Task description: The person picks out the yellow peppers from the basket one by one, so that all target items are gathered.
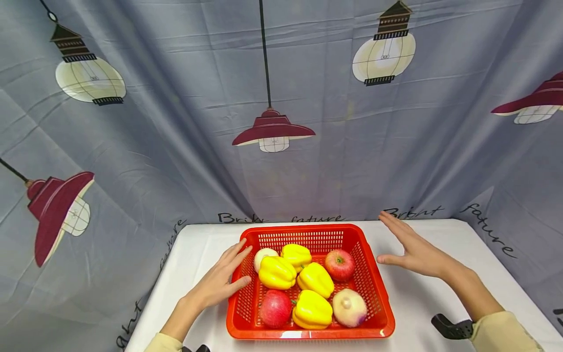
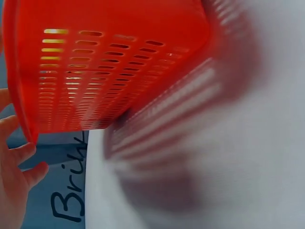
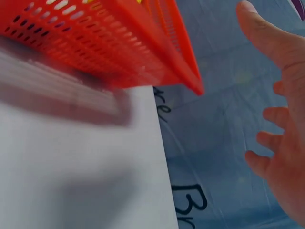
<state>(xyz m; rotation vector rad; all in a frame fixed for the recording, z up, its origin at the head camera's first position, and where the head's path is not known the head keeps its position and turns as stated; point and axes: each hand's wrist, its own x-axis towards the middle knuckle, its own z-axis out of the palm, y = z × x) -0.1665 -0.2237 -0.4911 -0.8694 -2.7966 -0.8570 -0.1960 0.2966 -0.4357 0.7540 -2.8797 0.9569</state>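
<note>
A red plastic basket (image 1: 312,334) with slotted walls holds several yellow bell peppers (image 1: 312,310). A red apple (image 1: 340,265) lies at its back right, and a round red fruit (image 1: 275,309) at its front left. At the front right is a white turnip-like vegetable (image 1: 349,307) tinged purple; a pale round one (image 1: 265,257) is partly hidden behind a pepper. My left hand (image 1: 215,281) is at the basket's left rim, fingers extended and thumb apart, overlapping the rim in the head view. Right of the basket, my right hand (image 1: 415,249) hovers with spread fingers, holding nothing.
The basket stands on a white table (image 1: 198,244). Behind and beside it hangs a grey-blue curtain (image 1: 176,122) printed with lamps and lettering. Black straps (image 1: 452,327) show at the wrists, below the light sleeves.
</note>
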